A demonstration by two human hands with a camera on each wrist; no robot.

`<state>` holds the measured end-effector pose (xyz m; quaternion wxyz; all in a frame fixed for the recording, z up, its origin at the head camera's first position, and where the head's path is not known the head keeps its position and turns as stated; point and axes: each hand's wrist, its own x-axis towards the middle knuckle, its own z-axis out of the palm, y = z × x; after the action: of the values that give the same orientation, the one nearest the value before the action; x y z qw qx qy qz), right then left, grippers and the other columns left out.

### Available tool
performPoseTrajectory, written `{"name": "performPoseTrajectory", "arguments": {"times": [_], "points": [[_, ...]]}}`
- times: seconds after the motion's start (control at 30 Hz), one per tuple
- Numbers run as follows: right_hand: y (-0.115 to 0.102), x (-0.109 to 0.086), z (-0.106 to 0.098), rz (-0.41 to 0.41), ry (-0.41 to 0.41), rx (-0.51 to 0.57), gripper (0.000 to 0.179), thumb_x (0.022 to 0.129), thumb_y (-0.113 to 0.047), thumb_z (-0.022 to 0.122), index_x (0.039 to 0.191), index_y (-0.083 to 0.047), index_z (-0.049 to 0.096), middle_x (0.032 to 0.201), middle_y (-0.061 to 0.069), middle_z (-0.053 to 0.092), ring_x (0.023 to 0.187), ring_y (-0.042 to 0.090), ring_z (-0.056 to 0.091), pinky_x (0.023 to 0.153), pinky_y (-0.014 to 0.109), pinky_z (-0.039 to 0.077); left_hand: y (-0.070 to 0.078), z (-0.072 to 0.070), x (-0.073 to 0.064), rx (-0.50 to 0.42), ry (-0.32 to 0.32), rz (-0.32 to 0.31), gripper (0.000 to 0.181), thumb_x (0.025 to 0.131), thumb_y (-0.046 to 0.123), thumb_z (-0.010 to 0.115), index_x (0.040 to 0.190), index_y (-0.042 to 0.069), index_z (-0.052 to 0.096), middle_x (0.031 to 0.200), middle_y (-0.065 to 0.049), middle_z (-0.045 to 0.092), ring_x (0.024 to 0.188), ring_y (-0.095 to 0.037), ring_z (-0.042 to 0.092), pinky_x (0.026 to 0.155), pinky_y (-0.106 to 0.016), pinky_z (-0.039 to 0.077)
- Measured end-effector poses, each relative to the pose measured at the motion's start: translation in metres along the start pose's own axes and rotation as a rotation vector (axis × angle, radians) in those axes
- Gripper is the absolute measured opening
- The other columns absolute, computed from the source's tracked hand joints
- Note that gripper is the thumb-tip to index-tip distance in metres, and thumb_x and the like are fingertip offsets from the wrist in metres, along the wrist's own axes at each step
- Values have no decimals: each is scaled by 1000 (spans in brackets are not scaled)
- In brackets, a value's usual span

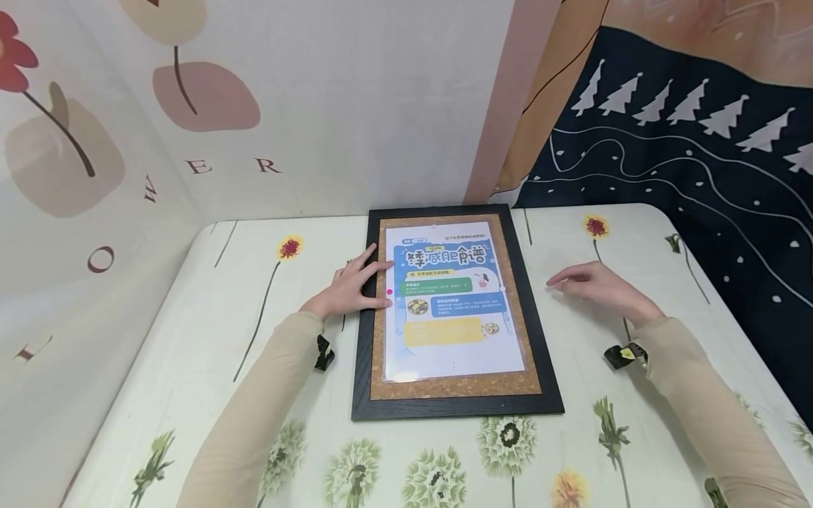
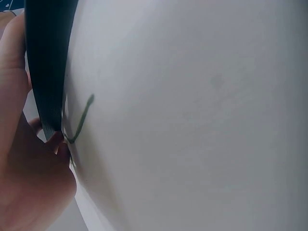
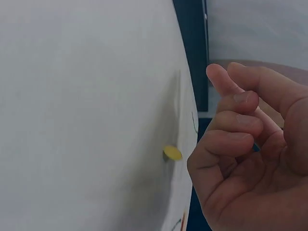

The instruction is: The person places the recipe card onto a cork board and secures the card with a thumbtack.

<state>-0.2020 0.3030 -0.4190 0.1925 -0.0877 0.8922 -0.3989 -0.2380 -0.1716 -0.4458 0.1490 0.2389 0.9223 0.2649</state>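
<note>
A black-framed cork board [image 1: 457, 388] lies flat on the tablecloth, with a printed blue and white sheet [image 1: 457, 356] in a clear cover on its cork. My left hand [image 1: 345, 288] rests on the board's left edge. Thumb and index finger stretch across the black rim to the sheet, either side of a pink pin [image 1: 389, 291]. Its other fingers touch the rim's outer side, seen in the left wrist view. To the right of the board, my right hand [image 1: 595, 286] hovers over the cloth, fingers loosely curled, thumb tip near the index tip. Nothing shows between them.
A small yellow disc [image 3: 172, 153] shows on the white cloth beside my right hand in the right wrist view; its kind is unclear. The flowered tablecloth [image 1: 241, 416] covers the table. Behind it hangs a pale curtain [image 1: 356, 127], with a dark tree-patterned cloth [image 1: 635, 155] at right.
</note>
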Motion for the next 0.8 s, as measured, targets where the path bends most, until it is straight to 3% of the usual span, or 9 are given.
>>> {"name": "performPoseTrajectory", "arguments": {"times": [0.1,0.4,0.8], "points": [[2,-4,-5,9,15,9,32,98,-22,59,119,1,66,125,21,59,95,25,50,74,30,47,0,0,0,-3,1,0,80,83,47,73,150,21,36,161,-8,-6,145,-35,0,107,-61,7],[13,-15,-15,35,51,-54,37,98,-25,58,119,5,65,119,21,62,93,21,49,74,26,43,-1,0,0,5,8,2,80,83,47,73,149,22,37,161,-8,-5,145,-35,1,107,-62,8],[22,-25,-25,70,2,-73,38,98,-27,59,116,7,64,85,6,60,72,17,51,62,28,44,-1,0,-1,10,-1,4,81,83,49,72,150,22,36,161,-9,-6,145,-36,2,107,-61,9]]}}
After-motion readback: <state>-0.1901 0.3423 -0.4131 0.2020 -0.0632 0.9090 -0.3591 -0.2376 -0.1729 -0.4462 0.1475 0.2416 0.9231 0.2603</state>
